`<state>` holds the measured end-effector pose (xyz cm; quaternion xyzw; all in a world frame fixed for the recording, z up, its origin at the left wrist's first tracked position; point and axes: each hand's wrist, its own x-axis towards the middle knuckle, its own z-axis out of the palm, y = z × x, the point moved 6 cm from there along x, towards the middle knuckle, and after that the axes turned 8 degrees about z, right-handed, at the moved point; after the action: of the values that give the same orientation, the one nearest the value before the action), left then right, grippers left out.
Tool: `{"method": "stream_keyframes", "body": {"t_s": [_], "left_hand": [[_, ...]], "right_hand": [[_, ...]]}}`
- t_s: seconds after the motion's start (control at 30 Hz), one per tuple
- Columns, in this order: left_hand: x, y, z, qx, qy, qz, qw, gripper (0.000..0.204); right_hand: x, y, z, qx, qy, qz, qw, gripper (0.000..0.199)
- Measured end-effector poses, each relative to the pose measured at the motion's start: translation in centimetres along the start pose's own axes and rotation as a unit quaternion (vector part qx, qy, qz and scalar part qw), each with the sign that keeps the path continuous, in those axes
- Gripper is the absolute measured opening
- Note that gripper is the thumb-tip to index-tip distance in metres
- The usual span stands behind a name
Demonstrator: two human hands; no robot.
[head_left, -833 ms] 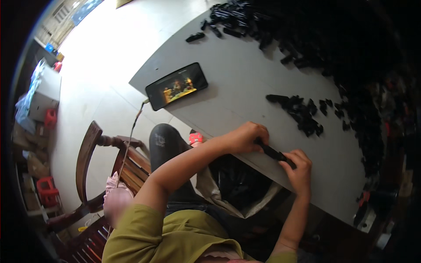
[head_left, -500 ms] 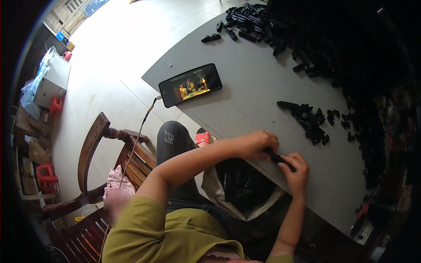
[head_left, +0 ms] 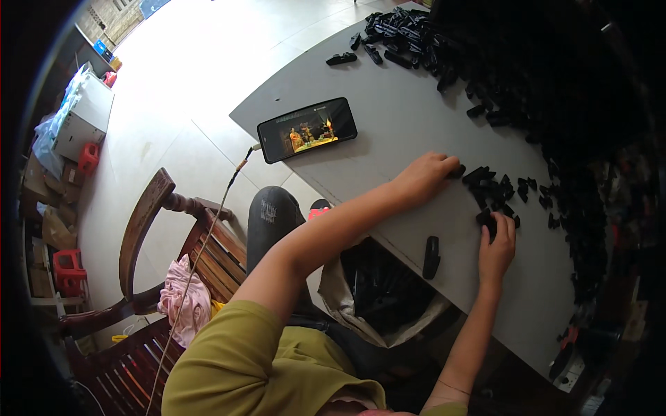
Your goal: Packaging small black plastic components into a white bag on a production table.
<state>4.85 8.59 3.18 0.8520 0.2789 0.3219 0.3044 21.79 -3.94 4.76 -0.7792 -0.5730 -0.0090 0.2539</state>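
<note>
Grey tabletop [head_left: 388, 132] fills the middle of your view, with pale tiled floor [head_left: 173, 83] beyond its left edge. Nearest you, below the table's near edge, an open bag [head_left: 378, 291] holds a dark heap of black parts. Just above it on the table, one long black plastic piece [head_left: 431, 256] lies alone, between your two forearms and touching neither hand.

Your right hand [head_left: 495, 246] rests palm down on the table, its fingertips on a black piece [head_left: 485, 218] at the near edge of a small pile of black pieces [head_left: 499, 191]; whether the fingers grip it or only press on it, you cannot tell from this angle. Your left hand [head_left: 423, 177] reaches across to the same pile, fingers curled loosely with the tips touching its left edge; nothing shows clearly held in it.

To your left stands a wooden chair [head_left: 146, 236] with a pink cloth [head_left: 184, 298] on its seat. Farther along the table, a phone [head_left: 307, 130] lies flat with its screen lit, a cable [head_left: 208, 229] trailing from its left end. At the far end, a much larger heap of black pieces [head_left: 409, 35] spreads along the right side.
</note>
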Motion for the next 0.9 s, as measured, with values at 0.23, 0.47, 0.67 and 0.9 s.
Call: {"method": "stream_keyframes", "body": {"t_s": [0.23,0.47,0.67,0.9], "left_hand": [[-5.1,2.7,0.0,-0.032,-0.033,0.083,0.995,0.023],[-6.1,3.4,0.1,0.03,0.0,0.163,0.986,0.021],[-6.1,2.9,0.5,-0.084,-0.053,0.152,0.983,0.023],[-5.9,2.6,0.5,-0.109,-0.076,0.116,0.984,0.02]], "right_hand": [[-0.4,-1.0,-0.3,-0.075,0.041,-0.071,0.994,0.025],[-2.2,-2.1,-0.5,0.108,0.0,0.013,0.994,0.022],[-2.4,-5.5,1.0,0.256,-0.098,-0.031,0.961,0.02],[-3.0,-4.4,0.7,0.216,-0.141,-0.022,0.966,0.019]]}}
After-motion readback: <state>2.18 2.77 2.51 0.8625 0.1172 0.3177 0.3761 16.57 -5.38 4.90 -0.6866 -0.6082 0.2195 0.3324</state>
